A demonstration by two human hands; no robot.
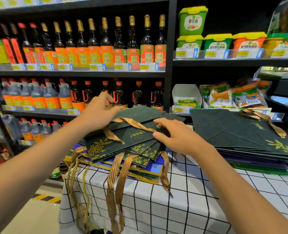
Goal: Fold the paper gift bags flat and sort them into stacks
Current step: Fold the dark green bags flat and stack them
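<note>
A dark green gift bag (136, 122) with gold print and gold ribbon handles lies folded on top of a fanned pile of green bags (139, 149) at the table's left. My left hand (97, 114) rests on the top bag's far left part, fingers bent over its back edge. My right hand (177, 134) presses on its right side, fingertips curled at the edge. Under the green pile lie blue and gold-edged bags (150, 169). A second stack of flat bags (241, 135) sits at the right, green ones on top.
The table wears a white cloth with a black grid (190, 191). Gold ribbons and cords (116, 183) hang over its front left edge. Black store shelves with sauce bottles (92, 46) and packets (224, 97) stand right behind the table. Floor shows at the lower left.
</note>
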